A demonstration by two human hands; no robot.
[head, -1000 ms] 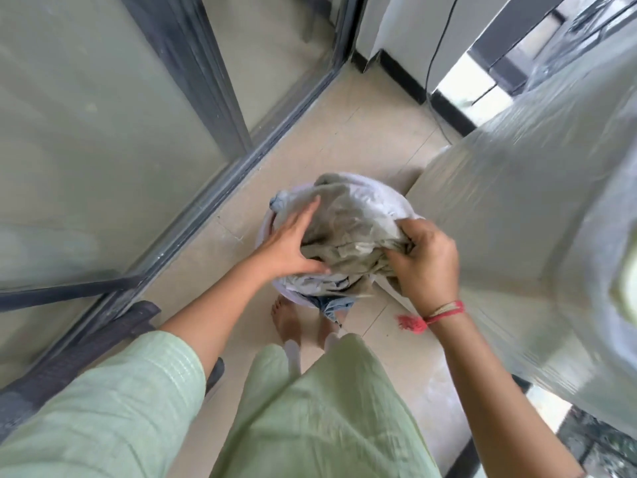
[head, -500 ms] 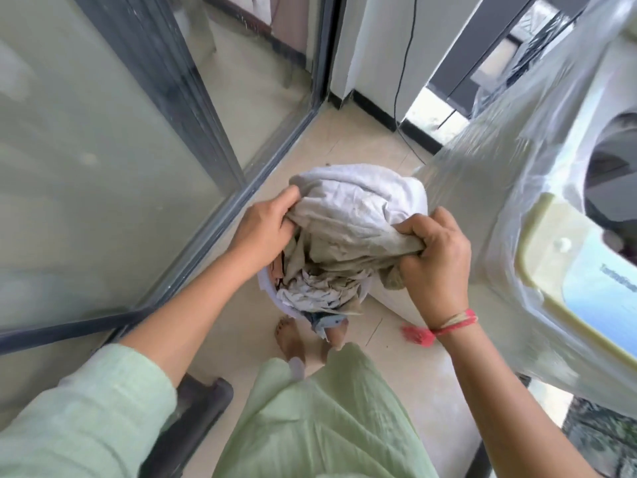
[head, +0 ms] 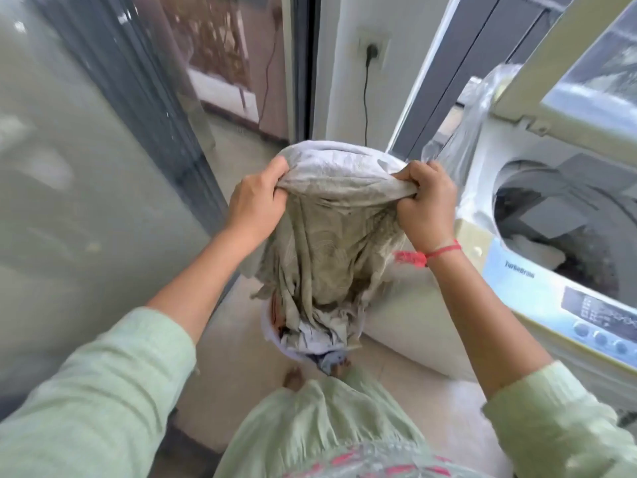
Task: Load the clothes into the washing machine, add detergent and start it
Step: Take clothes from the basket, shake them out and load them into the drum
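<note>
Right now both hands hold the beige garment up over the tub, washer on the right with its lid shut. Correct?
Not quite: the head view shows the washing machine lid raised and the drum open. The rest holds: left hand and right hand both grip the beige garment above the laundry tub.

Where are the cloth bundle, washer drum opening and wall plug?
cloth bundle (head: pixel 331 243): head view, hanging middle folds.
washer drum opening (head: pixel 565 215): head view, dark interior.
wall plug (head: pixel 371 50): head view, plug body in the socket.

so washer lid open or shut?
Open: the lid is raised and the drum is visible below, laundry already inside.
</note>
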